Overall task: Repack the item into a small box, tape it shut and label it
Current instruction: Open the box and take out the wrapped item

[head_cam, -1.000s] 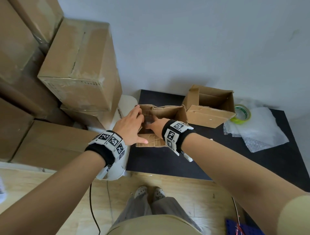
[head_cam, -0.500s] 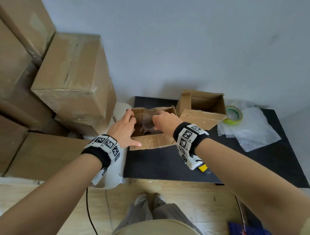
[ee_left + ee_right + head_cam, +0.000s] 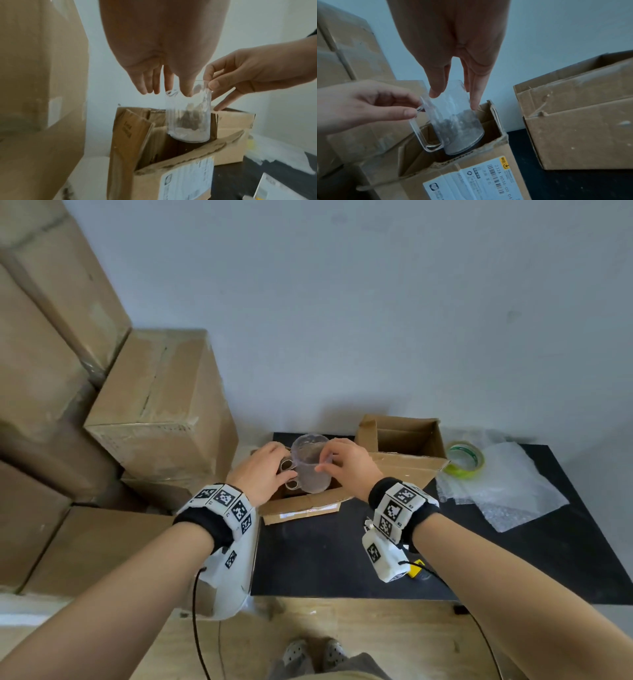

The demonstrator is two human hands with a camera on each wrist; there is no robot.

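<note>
The glass mug is held upright between both hands, its long axis near vertical, its base still inside the mouth of the labelled cardboard box directly beneath them; the rim is pinched by the thumb and fingers of the right hand, and the handle, which points toward the left hand, is pinched by that hand's thumb and forefinger. The second open box stands just beyond and to the outer side of the right hand, near but apart from the first; the right hand is judged the nearer to it, so a lift straight up and a short carry across to that side is what the coming move is thought to call for. The tape roll and bubble wrap lie farther out past that box, on the black table.
</note>
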